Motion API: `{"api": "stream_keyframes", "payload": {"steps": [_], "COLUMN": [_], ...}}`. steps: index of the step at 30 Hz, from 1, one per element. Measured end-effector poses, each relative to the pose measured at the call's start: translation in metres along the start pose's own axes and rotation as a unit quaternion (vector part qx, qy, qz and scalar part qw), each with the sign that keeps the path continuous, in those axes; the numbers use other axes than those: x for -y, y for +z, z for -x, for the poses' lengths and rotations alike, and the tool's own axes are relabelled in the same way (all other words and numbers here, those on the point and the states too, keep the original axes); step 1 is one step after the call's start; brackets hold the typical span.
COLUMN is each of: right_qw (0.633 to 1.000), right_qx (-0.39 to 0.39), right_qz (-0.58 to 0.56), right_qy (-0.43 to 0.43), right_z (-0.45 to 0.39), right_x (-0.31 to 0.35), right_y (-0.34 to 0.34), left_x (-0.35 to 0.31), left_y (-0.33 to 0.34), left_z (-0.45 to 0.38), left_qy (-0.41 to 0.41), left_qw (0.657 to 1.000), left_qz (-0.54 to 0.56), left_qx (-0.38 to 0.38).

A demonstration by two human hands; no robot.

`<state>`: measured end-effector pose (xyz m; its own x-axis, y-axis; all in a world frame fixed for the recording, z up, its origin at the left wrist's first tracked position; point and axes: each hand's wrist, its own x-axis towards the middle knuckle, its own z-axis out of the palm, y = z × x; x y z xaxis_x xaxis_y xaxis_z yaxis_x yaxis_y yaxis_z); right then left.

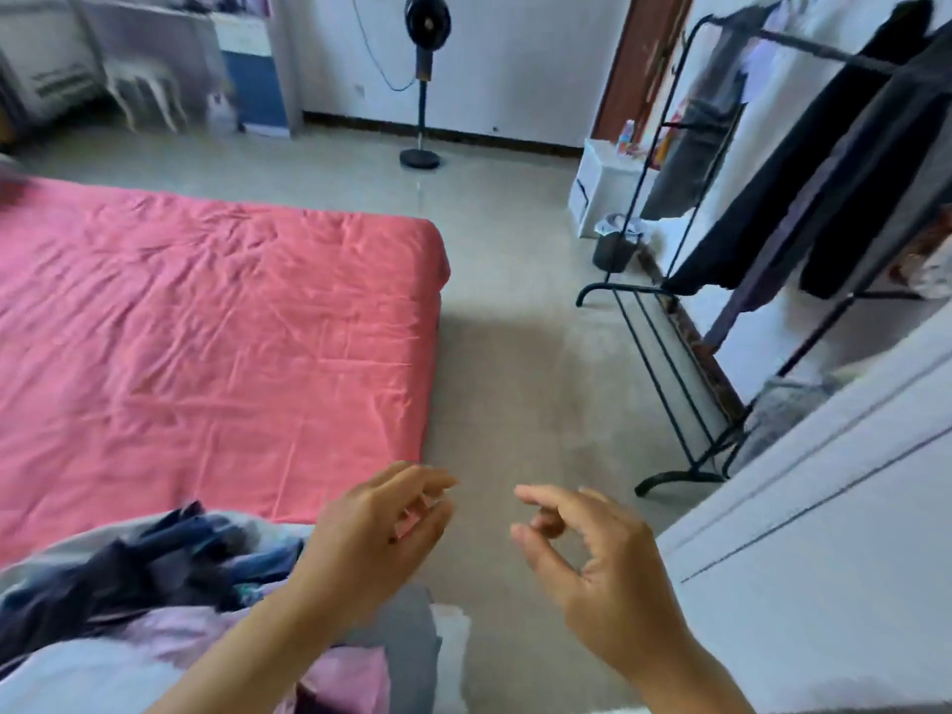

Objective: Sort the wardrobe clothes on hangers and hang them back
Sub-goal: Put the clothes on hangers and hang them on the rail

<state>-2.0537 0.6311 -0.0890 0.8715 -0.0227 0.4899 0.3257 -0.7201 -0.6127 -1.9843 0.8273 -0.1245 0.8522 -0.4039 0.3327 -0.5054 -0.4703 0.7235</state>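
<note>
Both hands hang over the floor (515, 311) and hold nothing. The left hand (376, 533) has loosely bent fingers; the right hand (602, 569) is relaxed too, thumb and forefinger curved toward each other but apart. At 8 o'clock a pile of clothes (154, 574) lies on the bed (206, 322). At 2 o'clock the black rack (669, 353) carries dark garments (834, 162). A small bin (615, 247) stands near its far foot; what is inside is too blurred to tell.
</note>
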Motion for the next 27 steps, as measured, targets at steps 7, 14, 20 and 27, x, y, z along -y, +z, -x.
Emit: {"api": "stream_keyframes", "payload": {"steps": [7,14,20,27], "right_qw": [0.988,0.941,0.873,0.784], "right_qx": [0.145,0.317,0.448,0.563], "right_qz": [-0.042,-0.084,-0.123,-0.158], "right_qy": [-0.03,-0.079,-0.151,-0.208], "right_z": [-0.06,-0.09,-0.088,-0.064], "right_x": [0.013,0.039,0.065,0.097], "right_y": [0.114,0.21,0.286,0.37], "left_x": [0.083,0.124,0.126,0.133], "left_y": [-0.065,-0.097,-0.112,-0.11], "left_z": [0.024,0.074,0.128,0.194], "left_qy": [-0.132,-0.247,-0.362,-0.541], "left_qw": [0.987,0.948,0.885,0.746], "left_qz": [-0.043,-0.055,-0.082,-0.109], "left_qx": [-0.08,-0.191,-0.281,-0.372]}}
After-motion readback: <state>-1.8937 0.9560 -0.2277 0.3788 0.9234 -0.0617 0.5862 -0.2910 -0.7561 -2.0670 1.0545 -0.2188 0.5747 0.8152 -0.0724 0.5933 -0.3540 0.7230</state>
